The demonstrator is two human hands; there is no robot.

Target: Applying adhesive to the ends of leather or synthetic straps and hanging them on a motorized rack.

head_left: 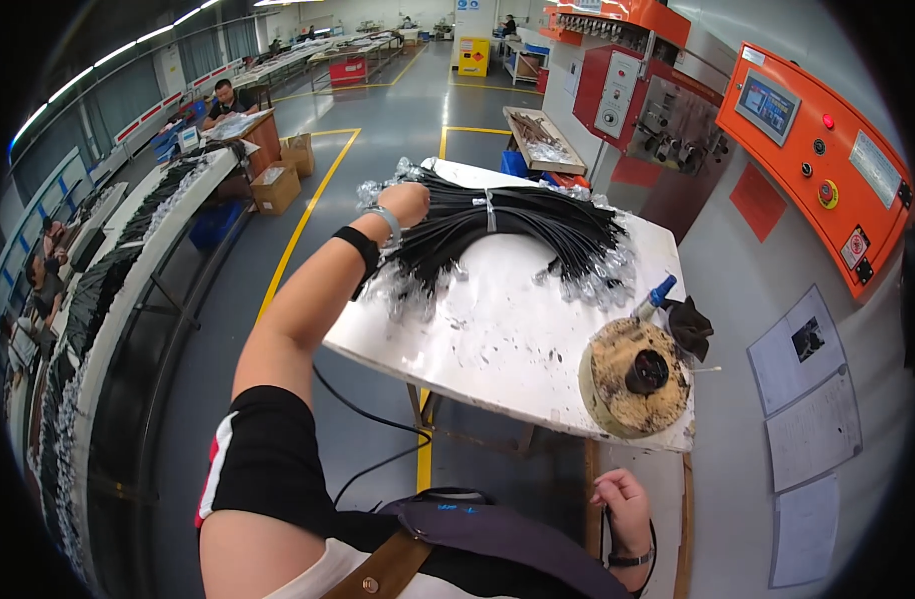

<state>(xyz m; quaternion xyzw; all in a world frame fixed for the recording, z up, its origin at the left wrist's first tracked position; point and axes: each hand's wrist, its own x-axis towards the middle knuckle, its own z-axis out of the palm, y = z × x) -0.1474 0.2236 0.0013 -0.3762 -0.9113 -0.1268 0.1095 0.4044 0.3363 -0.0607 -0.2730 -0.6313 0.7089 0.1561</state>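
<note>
Cable bundle, black: we record many slim lengths, lying on the white bench, bowed into an arch that opens toward the near edge. A pale tie binds them near the crown. Both ends fan out, tipped in clear plastic wrapping; we cannot tell whether several bundles overlap.
</note>
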